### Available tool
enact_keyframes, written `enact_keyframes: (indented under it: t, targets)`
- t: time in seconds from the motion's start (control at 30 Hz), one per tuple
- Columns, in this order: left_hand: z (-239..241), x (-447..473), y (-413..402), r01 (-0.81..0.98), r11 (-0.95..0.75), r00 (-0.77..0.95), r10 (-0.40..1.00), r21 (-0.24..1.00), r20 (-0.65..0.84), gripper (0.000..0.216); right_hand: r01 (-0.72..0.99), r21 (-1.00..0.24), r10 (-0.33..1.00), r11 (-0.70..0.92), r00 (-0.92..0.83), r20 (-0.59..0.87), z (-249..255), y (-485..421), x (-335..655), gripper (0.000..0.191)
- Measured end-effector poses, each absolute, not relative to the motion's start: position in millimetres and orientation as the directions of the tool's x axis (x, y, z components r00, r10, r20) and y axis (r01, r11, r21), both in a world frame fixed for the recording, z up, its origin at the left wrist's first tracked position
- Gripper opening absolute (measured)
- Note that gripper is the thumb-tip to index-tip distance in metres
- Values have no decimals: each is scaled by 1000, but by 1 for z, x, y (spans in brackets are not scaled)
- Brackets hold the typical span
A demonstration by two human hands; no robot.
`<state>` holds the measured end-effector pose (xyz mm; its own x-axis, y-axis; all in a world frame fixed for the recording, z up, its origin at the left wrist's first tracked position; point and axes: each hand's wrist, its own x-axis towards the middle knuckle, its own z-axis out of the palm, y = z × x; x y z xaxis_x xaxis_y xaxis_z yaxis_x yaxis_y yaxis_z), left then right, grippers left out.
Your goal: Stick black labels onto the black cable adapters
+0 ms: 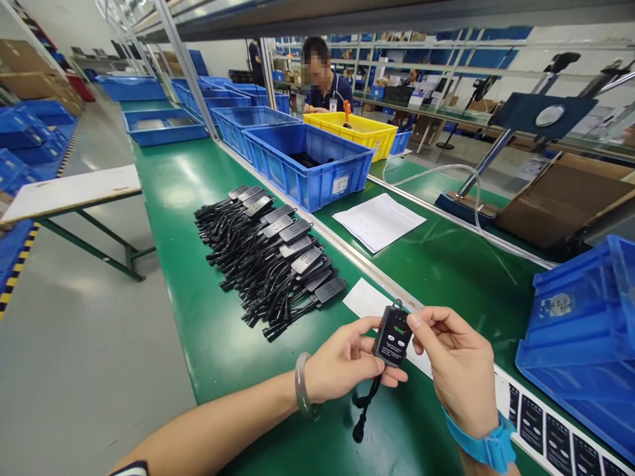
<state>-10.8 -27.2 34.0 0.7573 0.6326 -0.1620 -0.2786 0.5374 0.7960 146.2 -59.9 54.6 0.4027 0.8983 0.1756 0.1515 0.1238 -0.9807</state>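
Note:
My left hand [342, 363] is closed around a small black control box [393, 336] with a short black cable [364, 410] hanging below it over the green bench [198, 317]. My right hand [459, 367] pinches the box's right edge with thumb and fingertips. The box face shows printed marks and a green spot. A long row of the same black boxes with cables [270, 258] lies on the bench just beyond my hands.
A sheet of black labels [550, 430] lies at the lower right beside a blue bin [585, 330]. Further blue bins [307, 162], a yellow bin [354, 132], a paper sheet [380, 221] and a cardboard box [560, 195] stand further back. A person [325, 79] works behind the yellow bin.

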Motion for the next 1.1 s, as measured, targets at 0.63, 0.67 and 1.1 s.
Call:
enact_keyframes:
  t: [0.63, 0.67, 1.1]
  targets:
    - [32, -8, -33, -273, 511, 753, 640, 815, -149, 53, 247, -961, 868, 124, 442, 225, 56, -61, 140, 15]
    - [32, -8, -33, -270, 508, 754, 640, 818, -148, 52, 254, -960, 865, 122, 446, 228, 55, -61, 140, 15]
    - [35, -8, -34, -239, 485, 749, 643, 841, -158, 50, 266, -959, 871, 94, 444, 209, 53, -62, 140, 15]
